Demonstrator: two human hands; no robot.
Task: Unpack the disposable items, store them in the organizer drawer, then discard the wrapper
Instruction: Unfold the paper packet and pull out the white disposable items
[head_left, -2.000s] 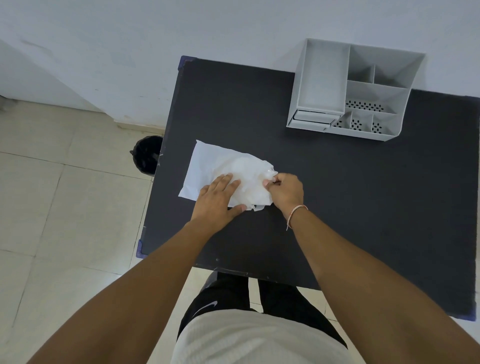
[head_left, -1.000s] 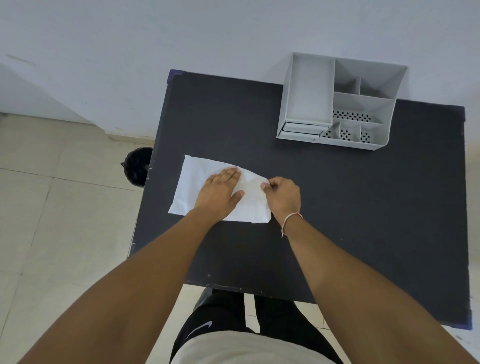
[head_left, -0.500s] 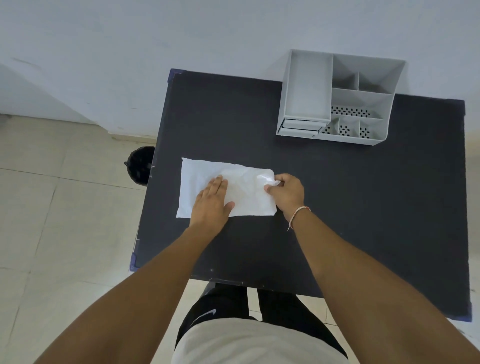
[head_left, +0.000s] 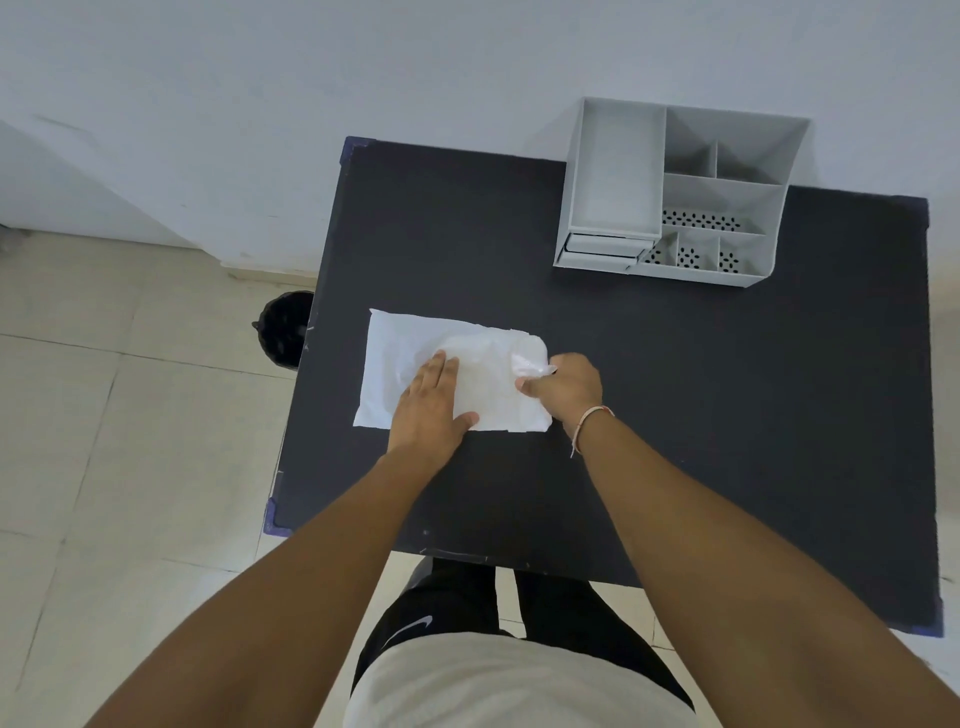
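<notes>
A white plastic wrapper (head_left: 410, 348) with disposable items inside lies flat on the black table (head_left: 675, 389), left of centre. My left hand (head_left: 431, 405) presses flat on its middle with straight fingers. My right hand (head_left: 563, 387) pinches the wrapper's crumpled right end between thumb and fingers. The grey organizer (head_left: 675, 192) stands at the table's far edge against the wall, with two small drawers (head_left: 602, 248) at its lower left, both closed. What is inside the wrapper cannot be made out.
A black waste bin (head_left: 283, 330) stands on the tiled floor just left of the table. A white wall runs behind the table. My legs are at the table's near edge.
The wrapper has been flattened on the table. My left hand slid slightly along it while my right hand kept its pinch on the right end.
</notes>
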